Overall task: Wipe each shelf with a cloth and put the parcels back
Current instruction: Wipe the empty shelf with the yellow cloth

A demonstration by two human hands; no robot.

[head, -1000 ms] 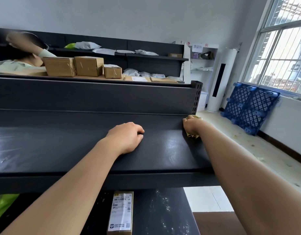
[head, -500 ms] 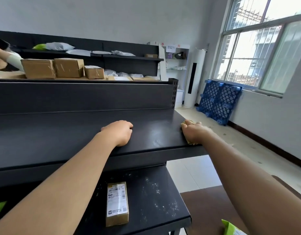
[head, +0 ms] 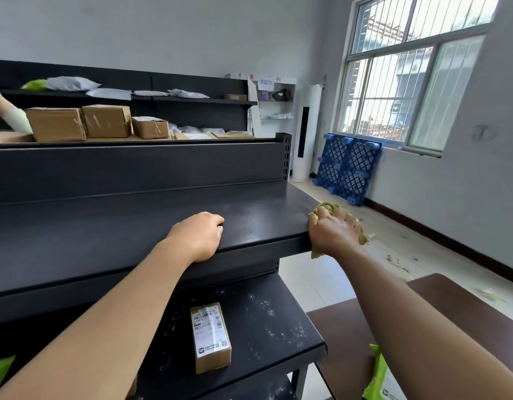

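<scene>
Two hands at the black upper shelf (head: pixel 105 235).

Left hand (head: pixel 199 235): resting on the shelf top near the front edge, fingers curled under into a loose fist, nothing held. Thumb possibly hooked over the front lip, not clear from this angle.

Right hand (head: pixel 333 232): at 3 o'clock from the left hand, at the right end of the shelf, fingers closed round a bunched yellow-green cloth (head: pixel 324 207). Cloth pressed against the right front corner of the shelf, with one fold hanging below the hand.

Lower shelf (head: pixel 264 321): at 6 o'clock from the hands, surface flecked with pale specks. One small parcel (head: pixel 210 337) lying flat on it, label up, well apart from both hands.

Three cardboard boxes (head: pixel 106 121) at 11 o'clock, side by side on a farther shelf. Green bag (head: pixel 376 376) at 5 o'clock on a brown table (head: pixel 466 301). Blue pallets (head: pixel 347 168) at 2 o'clock, standing on edge below the window (head: pixel 408 82).
</scene>
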